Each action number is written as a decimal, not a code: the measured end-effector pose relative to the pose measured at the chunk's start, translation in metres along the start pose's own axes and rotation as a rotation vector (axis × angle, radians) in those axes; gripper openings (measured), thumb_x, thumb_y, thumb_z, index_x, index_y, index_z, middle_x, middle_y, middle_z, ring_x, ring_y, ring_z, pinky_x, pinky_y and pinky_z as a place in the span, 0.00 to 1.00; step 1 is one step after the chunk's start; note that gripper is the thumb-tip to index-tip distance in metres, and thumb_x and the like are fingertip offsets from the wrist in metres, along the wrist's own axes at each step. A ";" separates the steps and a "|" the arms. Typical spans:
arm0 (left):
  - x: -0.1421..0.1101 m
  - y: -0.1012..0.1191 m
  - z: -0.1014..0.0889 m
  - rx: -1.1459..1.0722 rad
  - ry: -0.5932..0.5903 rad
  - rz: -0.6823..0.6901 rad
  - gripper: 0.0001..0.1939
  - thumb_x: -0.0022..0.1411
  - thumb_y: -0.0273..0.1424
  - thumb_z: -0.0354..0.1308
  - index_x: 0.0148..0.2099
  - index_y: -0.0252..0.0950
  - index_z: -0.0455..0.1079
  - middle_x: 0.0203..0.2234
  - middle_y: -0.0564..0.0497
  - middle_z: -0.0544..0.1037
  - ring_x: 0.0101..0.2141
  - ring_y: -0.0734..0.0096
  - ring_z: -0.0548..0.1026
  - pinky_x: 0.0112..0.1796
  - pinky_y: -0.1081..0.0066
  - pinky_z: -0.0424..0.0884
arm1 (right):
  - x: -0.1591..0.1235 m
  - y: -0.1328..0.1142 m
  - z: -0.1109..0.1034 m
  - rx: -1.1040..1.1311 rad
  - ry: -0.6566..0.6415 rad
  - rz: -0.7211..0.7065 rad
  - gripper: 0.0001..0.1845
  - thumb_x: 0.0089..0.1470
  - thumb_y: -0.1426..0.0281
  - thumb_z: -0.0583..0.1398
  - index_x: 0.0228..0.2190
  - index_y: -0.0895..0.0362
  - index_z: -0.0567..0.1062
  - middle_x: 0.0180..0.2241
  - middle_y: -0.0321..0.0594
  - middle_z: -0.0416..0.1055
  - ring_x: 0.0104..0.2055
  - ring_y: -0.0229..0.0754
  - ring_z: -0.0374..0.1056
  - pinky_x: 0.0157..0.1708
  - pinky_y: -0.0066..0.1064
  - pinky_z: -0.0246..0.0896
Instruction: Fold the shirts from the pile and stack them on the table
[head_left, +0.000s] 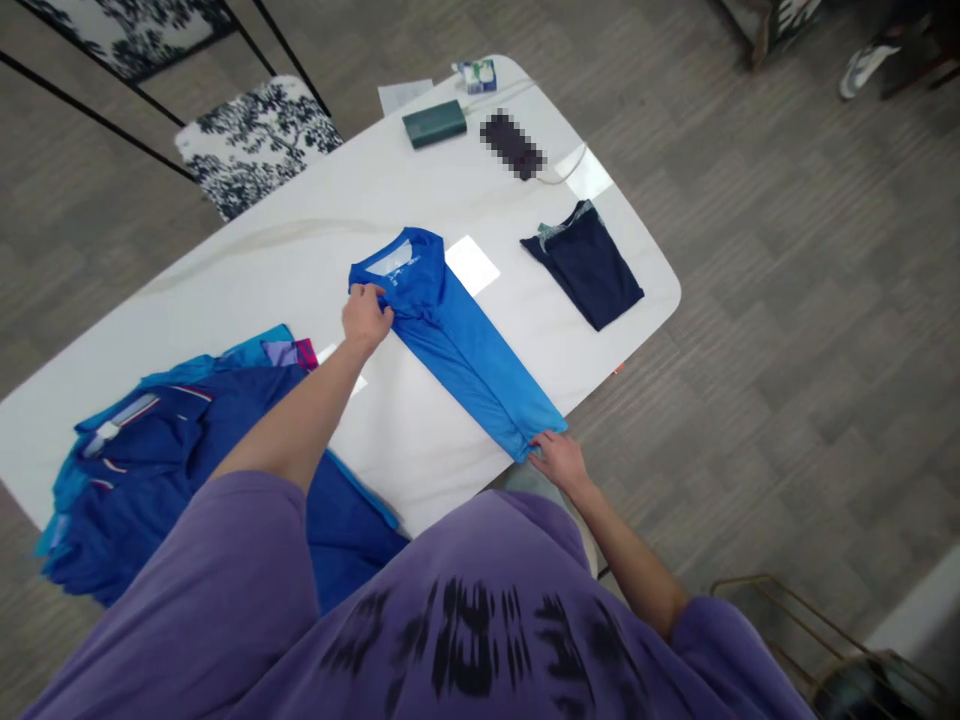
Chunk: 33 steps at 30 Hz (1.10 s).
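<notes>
A bright blue shirt (472, 345), folded into a long narrow strip, lies on the white table with its collar end away from me. My left hand (366, 315) pinches the shirt's left edge just below the collar. At the hem, by the table's near edge, my right hand (559, 460) grips the lower corner between thumb and fingers. To the left is a heap of blue shirts (247, 440), with a dark blue polo on top, partly hidden behind my left arm. A folded navy garment (592, 265) rests to the right.
On the table's (300, 270) far end are a dark green box (435, 124), a small carton (478, 76), a blurred-out dark object (512, 145) and a thin cable. A patterned chair (259, 140) stands at the far left side. A metal-framed item (780, 610) is on the floor at right.
</notes>
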<state>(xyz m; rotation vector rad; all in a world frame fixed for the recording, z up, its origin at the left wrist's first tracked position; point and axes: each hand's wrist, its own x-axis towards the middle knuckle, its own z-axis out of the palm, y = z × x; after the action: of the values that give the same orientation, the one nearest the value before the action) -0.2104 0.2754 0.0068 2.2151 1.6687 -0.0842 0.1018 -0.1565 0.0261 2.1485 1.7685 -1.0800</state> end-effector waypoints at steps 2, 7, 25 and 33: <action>-0.030 0.011 0.020 -0.050 0.065 0.034 0.24 0.73 0.36 0.53 0.67 0.35 0.70 0.63 0.33 0.71 0.58 0.44 0.74 0.58 0.49 0.71 | 0.004 -0.011 0.007 -0.018 0.002 -0.014 0.12 0.72 0.60 0.61 0.53 0.47 0.80 0.53 0.41 0.81 0.55 0.47 0.76 0.56 0.36 0.65; -0.100 0.078 0.062 -0.127 -0.063 0.333 0.18 0.76 0.39 0.55 0.61 0.41 0.75 0.58 0.36 0.77 0.58 0.45 0.74 0.57 0.50 0.68 | 0.024 -0.029 -0.005 -0.092 0.144 0.022 0.18 0.77 0.61 0.54 0.60 0.48 0.75 0.61 0.44 0.76 0.54 0.48 0.76 0.56 0.36 0.66; -0.296 0.187 0.108 -0.146 -0.215 -0.051 0.14 0.72 0.32 0.57 0.56 0.44 0.79 0.52 0.42 0.82 0.52 0.52 0.80 0.52 0.56 0.74 | 0.046 0.055 -0.081 -0.432 -0.169 -0.418 0.18 0.73 0.69 0.56 0.60 0.51 0.73 0.61 0.47 0.75 0.58 0.48 0.75 0.57 0.36 0.65; -0.373 0.272 0.142 -0.204 -0.293 -0.189 0.19 0.67 0.28 0.61 0.58 0.47 0.79 0.54 0.43 0.82 0.53 0.53 0.80 0.54 0.57 0.75 | 0.046 0.104 -0.104 -0.567 -0.280 -0.646 0.22 0.70 0.73 0.57 0.62 0.51 0.72 0.62 0.46 0.74 0.56 0.49 0.76 0.56 0.37 0.66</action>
<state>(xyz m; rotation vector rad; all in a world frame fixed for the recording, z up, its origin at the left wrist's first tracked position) -0.0423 -0.1763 0.0404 1.7964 1.6377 -0.2619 0.2423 -0.0941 0.0408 1.0731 2.3155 -0.7797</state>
